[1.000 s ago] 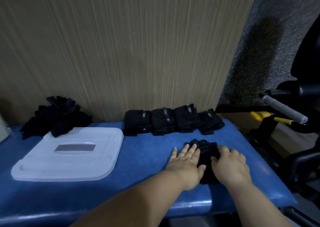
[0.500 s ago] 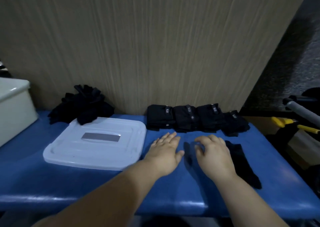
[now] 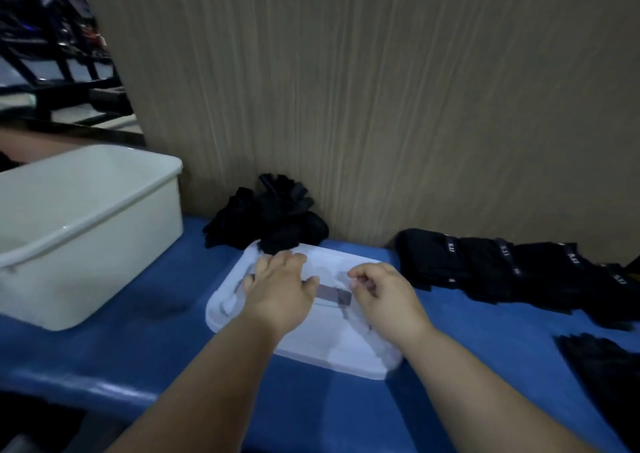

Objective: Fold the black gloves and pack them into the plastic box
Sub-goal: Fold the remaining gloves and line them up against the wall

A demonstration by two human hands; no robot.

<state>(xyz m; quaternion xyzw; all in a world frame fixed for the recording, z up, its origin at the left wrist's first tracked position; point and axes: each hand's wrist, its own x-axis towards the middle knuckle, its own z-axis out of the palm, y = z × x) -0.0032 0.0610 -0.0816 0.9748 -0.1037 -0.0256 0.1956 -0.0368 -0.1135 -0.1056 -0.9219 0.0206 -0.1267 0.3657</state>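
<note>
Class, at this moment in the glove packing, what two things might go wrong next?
The unfolded glove pile rests partly on the lid, so the left hand pulling one glove may drag others or shift the lid. The loose glove at lower right lies apart from the folded row and might be overlooked.

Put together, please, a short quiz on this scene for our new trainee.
1. True or false: the lid lies flat on the blue table, to the right of the plastic box.
2. Where is the pile of unfolded gloves?
A) inside the box
B) at the lid's far edge, against the wall panel
C) on the floor
3. Which hand's fingertips are nearest that pile?

Key: 1 true; 2 B; 3 the left hand.
</note>
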